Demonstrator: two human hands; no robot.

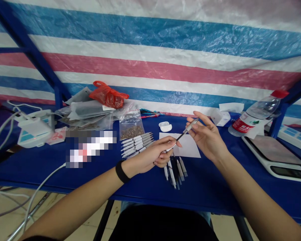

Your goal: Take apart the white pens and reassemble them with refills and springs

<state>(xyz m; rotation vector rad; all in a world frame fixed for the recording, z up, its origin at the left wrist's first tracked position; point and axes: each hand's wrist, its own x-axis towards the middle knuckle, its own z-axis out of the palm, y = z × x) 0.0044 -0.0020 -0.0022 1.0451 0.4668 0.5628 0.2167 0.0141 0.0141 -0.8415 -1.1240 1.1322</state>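
My left hand (150, 154) grips the white barrel of a pen (170, 148) between thumb and fingers. My right hand (206, 136) pinches a short white-and-grey pen section (192, 125) at its fingertips. A thin black rod (180, 136), possibly a refill, spans the gap between the two pen pieces. Under my hands lies a white paper sheet (188, 146). A loose bunch of white-and-black pens (175, 170) sits just below my left hand, and a neat row of white pens (136, 144) lies to its left.
A blue table (205, 187) carries a clear bag of brown granules (131, 130), a red plastic bag (107, 95), a white power strip (34, 131) with cables, a water bottle (256, 115) and a digital scale (276, 157). A striped tarp (150, 57) hangs behind.
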